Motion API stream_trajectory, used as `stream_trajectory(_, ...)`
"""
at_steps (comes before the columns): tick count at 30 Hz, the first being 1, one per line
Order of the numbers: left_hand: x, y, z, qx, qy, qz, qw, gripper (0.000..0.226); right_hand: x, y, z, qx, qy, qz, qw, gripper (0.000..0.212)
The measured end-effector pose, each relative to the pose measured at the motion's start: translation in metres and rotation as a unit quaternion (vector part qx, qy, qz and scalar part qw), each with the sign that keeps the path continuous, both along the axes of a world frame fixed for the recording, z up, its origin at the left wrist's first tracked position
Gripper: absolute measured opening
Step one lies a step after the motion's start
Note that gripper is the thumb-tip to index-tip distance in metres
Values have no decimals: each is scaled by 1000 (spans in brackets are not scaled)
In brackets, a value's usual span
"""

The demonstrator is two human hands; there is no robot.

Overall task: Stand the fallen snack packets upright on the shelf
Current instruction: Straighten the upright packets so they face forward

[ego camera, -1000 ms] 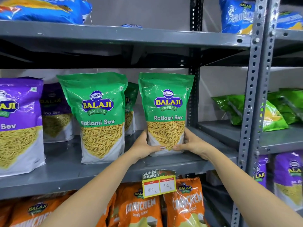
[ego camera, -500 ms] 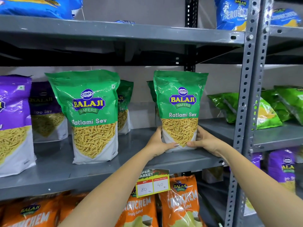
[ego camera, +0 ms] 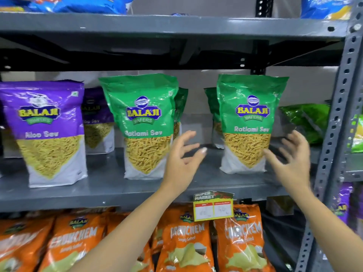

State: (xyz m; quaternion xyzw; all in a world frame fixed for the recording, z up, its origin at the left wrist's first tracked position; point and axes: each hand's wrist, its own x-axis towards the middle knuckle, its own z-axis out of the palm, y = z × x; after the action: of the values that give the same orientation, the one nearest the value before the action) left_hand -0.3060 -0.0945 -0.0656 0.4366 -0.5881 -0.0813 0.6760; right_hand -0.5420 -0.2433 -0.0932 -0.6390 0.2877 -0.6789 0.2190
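Note:
A green Ratlami Sev packet [ego camera: 250, 122] stands upright on the grey middle shelf [ego camera: 117, 187] near its right end. My right hand [ego camera: 292, 160] hovers just right of the packet's lower corner, fingers spread, touching nothing. My left hand [ego camera: 182, 160] is open in the gap to the packet's left, also empty. A second green Ratlami Sev packet [ego camera: 143, 124] stands upright left of that gap. A purple Aloo Sev packet [ego camera: 47, 132] stands at the far left. More green and purple packets stand behind them.
Green packets [ego camera: 308, 122] lie tilted on the neighbouring shelf beyond the perforated grey upright [ego camera: 334, 134]. Orange Crunchem packets [ego camera: 184, 242] fill the shelf below, under a yellow price tag [ego camera: 213, 207]. Blue packets [ego camera: 78, 4] lie on the top shelf.
Both hands have let go of the right green packet and pulled back with fingers spread. The packet now stands by itself, farther right than a second ago.

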Motion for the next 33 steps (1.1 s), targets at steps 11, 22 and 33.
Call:
stream_trajectory(11, 170, 43, -18, 143, 145, 176, 963, 51, 206, 77, 13, 183, 214, 211, 936, 112)
stream_trajectory(22, 157, 51, -16, 293, -41, 57, 953, 62, 230, 80, 10, 169, 253, 255, 918, 101)
stream_trajectory(33, 125, 35, -10, 293, -142, 114, 939, 61, 186, 60, 12, 179, 256, 255, 915, 110)
